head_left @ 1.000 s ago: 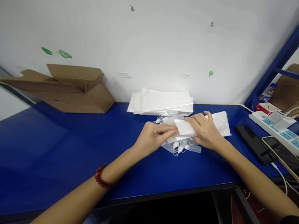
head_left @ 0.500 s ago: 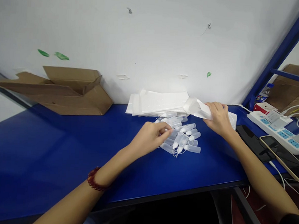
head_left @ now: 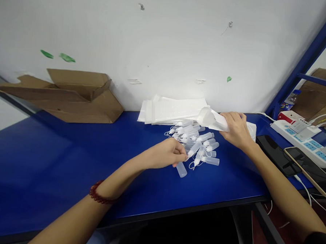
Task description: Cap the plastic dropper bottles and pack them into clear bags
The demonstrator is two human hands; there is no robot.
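Observation:
My left hand [head_left: 168,153] is closed in a pinch at the near left side of a pile of small translucent dropper bottles [head_left: 196,147]. One dropper bottle [head_left: 181,169] sticks out below its fingertips, the cap end hidden by the fingers. White caps on thin loops show on several bottles in the pile. Wrapped round a white plastic bag [head_left: 220,122], my right hand [head_left: 236,129] rests behind and right of the pile. The bag's mouth gapes toward the left; its other end shows past the hand. Flat white bags [head_left: 177,110] lie stacked against the wall.
An open cardboard box [head_left: 95,107] stands at the back left of the blue table [head_left: 68,160]. To the right are two phones [head_left: 278,155], a power strip [head_left: 301,140] with chargers and cables, and a blue metal frame [head_left: 300,56].
My left hand has come slightly nearer to me, and a bottle below its fingers has shifted out from the pile and turned. The bag's mouth has moved slightly left.

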